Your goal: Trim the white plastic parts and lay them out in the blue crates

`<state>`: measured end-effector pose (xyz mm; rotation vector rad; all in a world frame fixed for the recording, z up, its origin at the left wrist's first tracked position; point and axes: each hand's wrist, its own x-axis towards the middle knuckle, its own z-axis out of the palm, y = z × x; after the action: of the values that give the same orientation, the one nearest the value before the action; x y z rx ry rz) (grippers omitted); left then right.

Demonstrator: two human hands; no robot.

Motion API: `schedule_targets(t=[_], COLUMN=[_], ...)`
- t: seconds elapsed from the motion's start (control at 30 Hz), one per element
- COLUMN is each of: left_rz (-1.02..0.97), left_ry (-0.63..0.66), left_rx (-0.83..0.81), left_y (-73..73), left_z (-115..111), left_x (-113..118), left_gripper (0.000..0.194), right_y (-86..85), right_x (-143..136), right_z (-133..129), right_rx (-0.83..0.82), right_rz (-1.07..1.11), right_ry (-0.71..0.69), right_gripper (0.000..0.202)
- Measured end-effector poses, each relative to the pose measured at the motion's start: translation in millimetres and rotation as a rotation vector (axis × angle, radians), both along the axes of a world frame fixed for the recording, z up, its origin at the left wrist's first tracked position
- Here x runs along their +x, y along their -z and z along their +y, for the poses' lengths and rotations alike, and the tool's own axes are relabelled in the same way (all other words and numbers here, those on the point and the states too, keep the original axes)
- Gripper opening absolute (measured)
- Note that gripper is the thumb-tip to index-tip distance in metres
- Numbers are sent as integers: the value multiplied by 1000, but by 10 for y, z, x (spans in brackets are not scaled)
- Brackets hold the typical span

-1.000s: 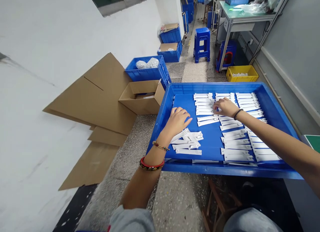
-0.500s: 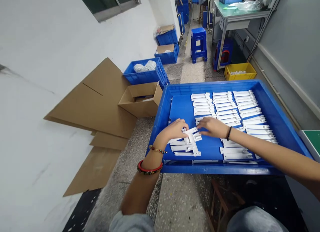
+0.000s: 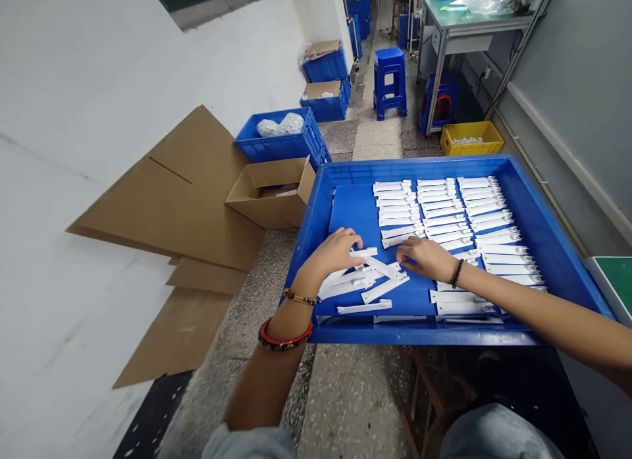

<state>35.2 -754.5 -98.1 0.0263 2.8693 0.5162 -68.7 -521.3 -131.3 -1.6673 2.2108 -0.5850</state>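
Head view: we reach over a loose heap of white strips [image 3: 351,286]

Our left hand [image 3: 337,253] is half curled, thumb and forefinger parted around one strip [image 3: 364,252]; we cannot tell whether it is gripped. Our right hand [image 3: 425,257] is bunched narrow beside the heap, its contents hidden from us. The heap lies in the blue tray's [image 3: 348,205] near left part, left of the columns of strips [image 3: 443,214].

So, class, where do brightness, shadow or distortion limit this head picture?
Head view: the white strips look pale, fine detail faint; head view: darkness below the blue tray, probably shadow, obscures detail; head view: the window frame slants, perhaps camera tilt or lens distortion.
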Motion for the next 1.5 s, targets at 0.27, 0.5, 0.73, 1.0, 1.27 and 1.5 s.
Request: schedule_targets(t=[0.27,0.5,0.73,1.0,1.27,1.5], left_rz=[-72,22,22,-71,-144,-260], left_ry=[171,114,13,45,115,108], left_rx=[173,295,296,33,66,9], left_y=[81,-20,-134,-55,50,-6], left_z=[165,185,203,136,84,69], left_x=[-46,-53,-40,-40,-41,-26], left_gripper=[18,16,24,17,14,7], right_y=[124,-32,-85,-130,-61,-25], right_x=[87,30,-77,-86,99,-52], right_z=[-63,20,56,102,65,111], right_rx=[34,85,140,113,93,61], right_rz=[25,143,234,182,143,246], right_ry=[-7,110,105,-11,-177,-83], right_gripper=[18,14,22,10,7,21])
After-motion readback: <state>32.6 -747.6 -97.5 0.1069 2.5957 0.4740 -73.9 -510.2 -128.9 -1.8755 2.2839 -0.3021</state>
